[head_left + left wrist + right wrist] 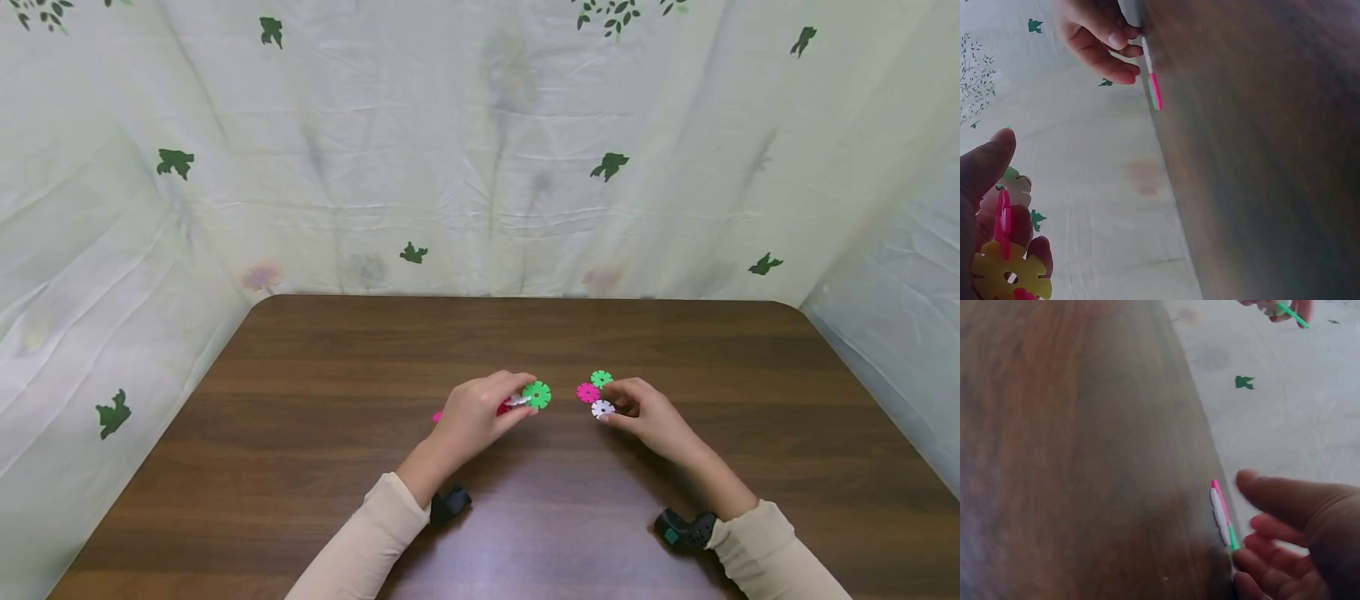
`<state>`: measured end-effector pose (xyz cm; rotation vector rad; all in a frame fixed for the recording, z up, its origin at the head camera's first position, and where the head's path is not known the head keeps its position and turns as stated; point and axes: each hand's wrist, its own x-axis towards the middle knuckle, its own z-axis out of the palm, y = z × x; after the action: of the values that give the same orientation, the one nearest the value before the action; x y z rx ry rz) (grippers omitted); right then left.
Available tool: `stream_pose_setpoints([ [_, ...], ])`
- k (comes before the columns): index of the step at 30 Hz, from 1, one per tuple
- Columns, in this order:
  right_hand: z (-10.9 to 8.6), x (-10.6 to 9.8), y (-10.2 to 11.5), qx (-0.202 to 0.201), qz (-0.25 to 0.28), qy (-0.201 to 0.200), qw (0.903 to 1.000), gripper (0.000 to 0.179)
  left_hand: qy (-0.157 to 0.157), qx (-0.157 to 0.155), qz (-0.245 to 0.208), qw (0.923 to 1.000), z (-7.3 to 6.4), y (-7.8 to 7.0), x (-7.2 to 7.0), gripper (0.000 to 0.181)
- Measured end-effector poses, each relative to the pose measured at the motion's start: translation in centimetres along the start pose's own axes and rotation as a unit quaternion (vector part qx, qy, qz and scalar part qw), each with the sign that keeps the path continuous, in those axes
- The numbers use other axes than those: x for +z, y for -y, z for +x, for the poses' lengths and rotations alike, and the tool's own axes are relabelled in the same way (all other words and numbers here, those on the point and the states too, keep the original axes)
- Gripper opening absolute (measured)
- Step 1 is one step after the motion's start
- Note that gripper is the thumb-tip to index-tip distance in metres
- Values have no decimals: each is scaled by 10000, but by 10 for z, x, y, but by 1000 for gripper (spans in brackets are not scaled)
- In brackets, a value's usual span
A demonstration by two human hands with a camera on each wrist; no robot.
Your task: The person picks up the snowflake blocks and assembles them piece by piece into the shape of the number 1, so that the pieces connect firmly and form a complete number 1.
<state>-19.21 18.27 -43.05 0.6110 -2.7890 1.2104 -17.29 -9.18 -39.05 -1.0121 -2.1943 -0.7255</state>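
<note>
My left hand [476, 410] grips a chain of linked notched plastic discs. A green disc [537, 394] stands out past its fingertips, and a pink end shows beyond the knuckles. The left wrist view adds a yellow disc [1011, 272] and an upright pink disc [1003, 220] on this chain. My right hand [651, 419] reaches over the table with its thumb and fingers apart, close beside three loose discs. These are a green disc [601, 379], a pink disc [588, 392] and a white disc [603, 408]. The thumb tip is right at the white one.
The discs lie on a brown wood-grain table [337, 350] with rounded far corners. White curtains [450, 167] with green leaf and bird shapes hang behind and at both sides. Dark wrist devices sit at the left wrist [450, 506] and right wrist [684, 530].
</note>
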Motion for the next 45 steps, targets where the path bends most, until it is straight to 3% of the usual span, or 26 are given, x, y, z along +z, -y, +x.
stream_pose_setpoints([
  [5, 0, 4, -2, -159, -338, 42, 9993, 29, -11, -56, -103, 9999, -4, 0, 3, 32],
  [11, 2, 3, 1, -111, -277, 102, 9995, 26, -60, -150, -208, 9997, -6, 1, 4, 34],
  [17, 3, 1, 8, -171, 187, 252, 9994, 24, 22, -234, -261, 9994, -8, 0, 5, 33],
  [25, 8, -3, 23, -291, 1233, -66, 9919, 20, -5, -229, -208, 9995, -8, 0, 5, 33],
  [38, 15, -7, 55, -729, 1547, -128, 9852, 15, 20, -216, -253, 9994, -6, 1, 6, 34],
  [45, 13, -8, 80, -954, 1366, -78, 9860, 14, -4, -168, -274, 9995, -6, 1, 6, 34],
])
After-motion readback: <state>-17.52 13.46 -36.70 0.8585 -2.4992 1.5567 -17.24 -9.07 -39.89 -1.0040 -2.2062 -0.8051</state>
